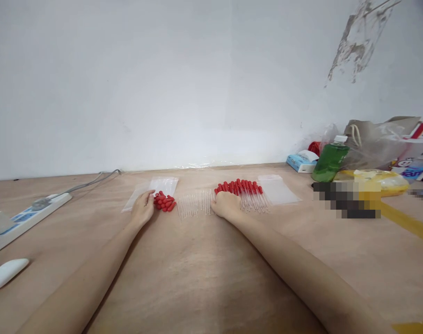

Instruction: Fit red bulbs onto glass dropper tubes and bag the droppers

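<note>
Noted left hand (142, 210) beside red bulbs (164, 202), right hand (227, 204) at clear tubes (194, 204); cannot tell either's finger hold. Saw tissue (308, 155) poking from blue box (299, 163).

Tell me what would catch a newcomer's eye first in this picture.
Bright red comes first: a pile of loose red bulbs beside the left hand, and a row of red-topped clear droppers by the right hand. Between the hands lie clear tubes without red tops. Farther right, a green bottle stands out against the pale wall.
</note>
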A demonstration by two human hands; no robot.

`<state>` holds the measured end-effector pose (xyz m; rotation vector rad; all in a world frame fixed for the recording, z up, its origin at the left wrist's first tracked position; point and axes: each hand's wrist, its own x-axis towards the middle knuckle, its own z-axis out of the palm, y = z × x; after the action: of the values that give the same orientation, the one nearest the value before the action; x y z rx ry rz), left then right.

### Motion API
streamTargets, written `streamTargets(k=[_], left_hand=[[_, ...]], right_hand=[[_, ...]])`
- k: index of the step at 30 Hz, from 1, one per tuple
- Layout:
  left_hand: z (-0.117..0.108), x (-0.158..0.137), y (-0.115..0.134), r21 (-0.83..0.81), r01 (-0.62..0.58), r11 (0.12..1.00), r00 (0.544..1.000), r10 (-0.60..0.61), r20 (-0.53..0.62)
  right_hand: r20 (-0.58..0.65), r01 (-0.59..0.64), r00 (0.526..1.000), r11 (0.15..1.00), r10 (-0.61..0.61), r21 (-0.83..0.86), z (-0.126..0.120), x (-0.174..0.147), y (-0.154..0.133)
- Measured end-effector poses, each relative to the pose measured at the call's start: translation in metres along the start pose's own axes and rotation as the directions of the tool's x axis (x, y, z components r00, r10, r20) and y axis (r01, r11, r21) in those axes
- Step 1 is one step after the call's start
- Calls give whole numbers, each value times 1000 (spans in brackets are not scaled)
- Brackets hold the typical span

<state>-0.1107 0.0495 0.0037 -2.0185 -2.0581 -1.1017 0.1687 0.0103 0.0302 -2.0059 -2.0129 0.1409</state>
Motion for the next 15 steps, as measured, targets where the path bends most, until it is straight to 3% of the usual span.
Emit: streamTargets(k=[4, 15], left_hand=[[4, 1, -9, 43, -3, 999, 999, 1, 43], [7, -6, -3, -9, -251, 968, 967, 252, 41]], right_hand=[[24, -5, 1000, 1000, 5, 2, 0, 0, 0], [0, -24, 1000, 999, 24, 46, 1, -1, 9]])
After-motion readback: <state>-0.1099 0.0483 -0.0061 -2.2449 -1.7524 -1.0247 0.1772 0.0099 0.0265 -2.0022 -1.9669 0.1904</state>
